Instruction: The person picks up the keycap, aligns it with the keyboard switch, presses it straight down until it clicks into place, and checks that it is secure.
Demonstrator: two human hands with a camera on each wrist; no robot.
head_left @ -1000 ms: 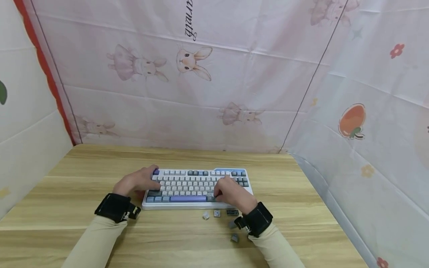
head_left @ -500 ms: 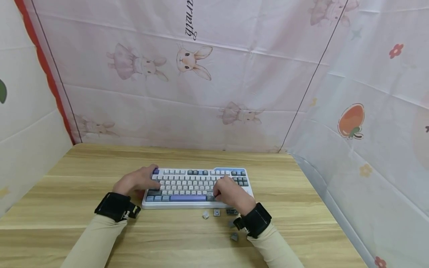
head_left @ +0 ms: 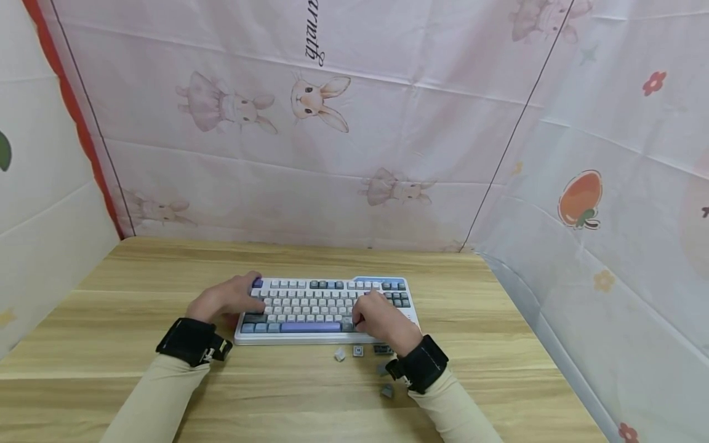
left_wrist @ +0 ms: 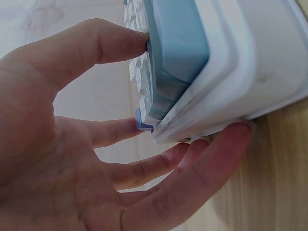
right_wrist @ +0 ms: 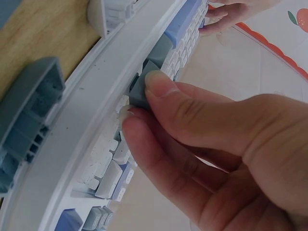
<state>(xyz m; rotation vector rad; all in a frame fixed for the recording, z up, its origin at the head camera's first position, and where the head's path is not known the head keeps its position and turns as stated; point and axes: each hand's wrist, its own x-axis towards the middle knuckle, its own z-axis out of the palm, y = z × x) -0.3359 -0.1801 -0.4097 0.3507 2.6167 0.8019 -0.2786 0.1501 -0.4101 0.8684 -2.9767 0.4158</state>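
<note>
A white keyboard (head_left: 310, 311) with white, grey and blue keycaps and a purple spacebar (head_left: 310, 327) lies on the wooden table. At its left end my left hand (head_left: 227, 298) grips the keyboard, thumb (left_wrist: 122, 43) on a blue-grey key and the other fingers along the side and lower edge. My right hand (head_left: 384, 317) is over the lower right part of the keys. Between its thumb and index finger it pinches a dark grey keycap (right_wrist: 141, 90), tilted at the bottom row just right of another grey key (right_wrist: 160, 49). Bare switch places show near those fingertips.
Loose keycaps lie before the keyboard's front edge: a white one (head_left: 340, 354), a white-and-dark one (head_left: 358, 351), a long dark upturned one (right_wrist: 33, 106) and grey ones (head_left: 387, 391) near the right wrist. A printed cloth (head_left: 277, 203) hangs behind the table (head_left: 138, 283).
</note>
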